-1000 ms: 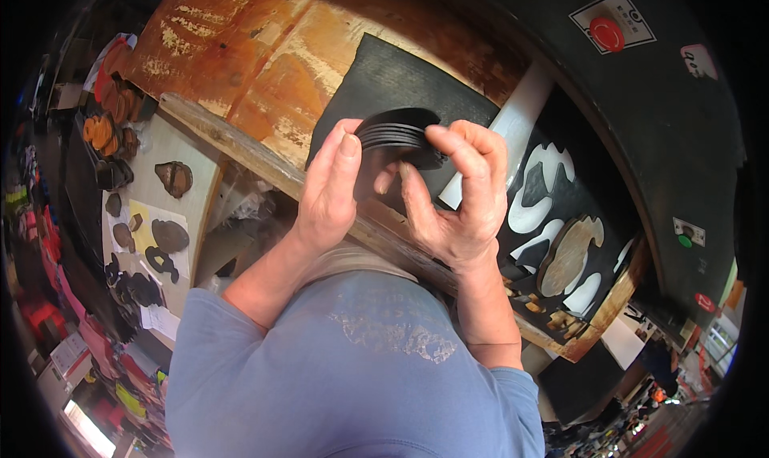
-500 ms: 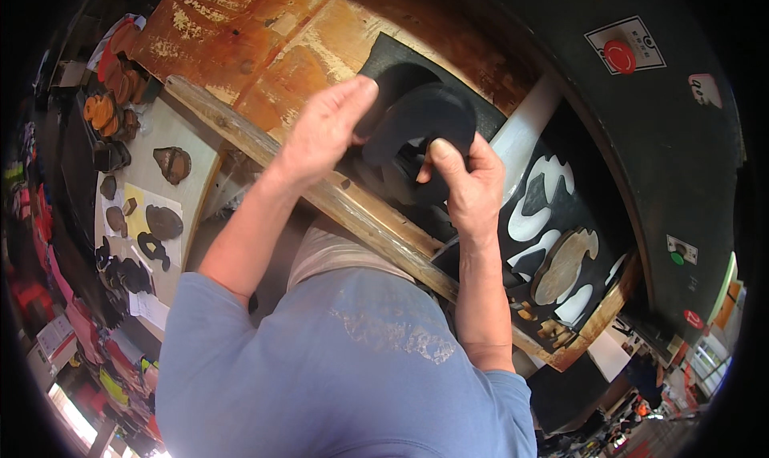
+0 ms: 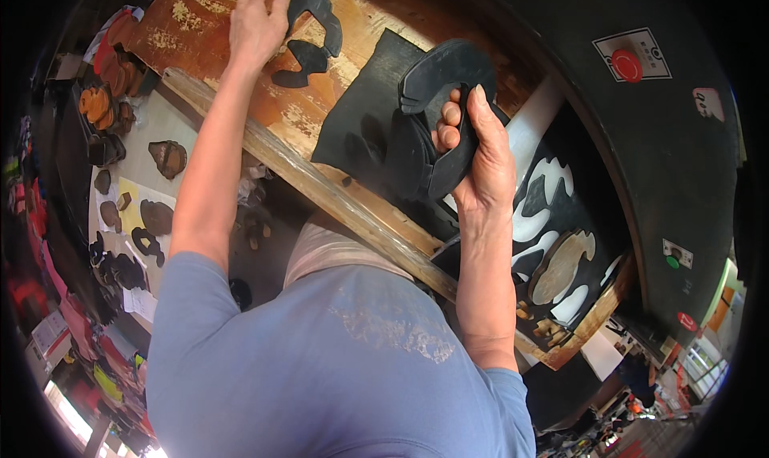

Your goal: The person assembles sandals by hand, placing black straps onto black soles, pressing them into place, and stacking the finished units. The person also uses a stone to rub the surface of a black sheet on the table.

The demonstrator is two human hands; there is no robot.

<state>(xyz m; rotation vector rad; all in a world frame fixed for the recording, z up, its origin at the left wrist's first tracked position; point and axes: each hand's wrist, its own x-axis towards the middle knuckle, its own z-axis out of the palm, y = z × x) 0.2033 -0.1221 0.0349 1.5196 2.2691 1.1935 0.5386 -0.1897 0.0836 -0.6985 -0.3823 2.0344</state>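
My right hand (image 3: 481,142) is closed around a stack of black, curved, flat pieces (image 3: 444,70), thick as sheet leather or rubber. Its fingers pass through the opening in the middle of the stack. Over the worn wooden board (image 3: 216,38), my left hand (image 3: 258,30) has its fingers apart and holds nothing that I can see. Right beside it lies a black curved cutout (image 3: 324,22), with a second curved part (image 3: 298,64) below; I cannot tell if they are joined. A black sheet (image 3: 352,114) lies under the held stack.
A wooden rail (image 3: 280,166) runs along the board's near edge. To the right, a tray holds white cutouts (image 3: 553,178) and a brown shaped block (image 3: 563,266). A dark machine panel with a red button (image 3: 627,64) stands beyond. Dark shaped pieces (image 3: 167,160) lie on the left table.
My left hand has left the stack and moved up and left over the board. Black curved cutouts now lie there. My right hand alone holds the stack, and more of the black sheet shows.
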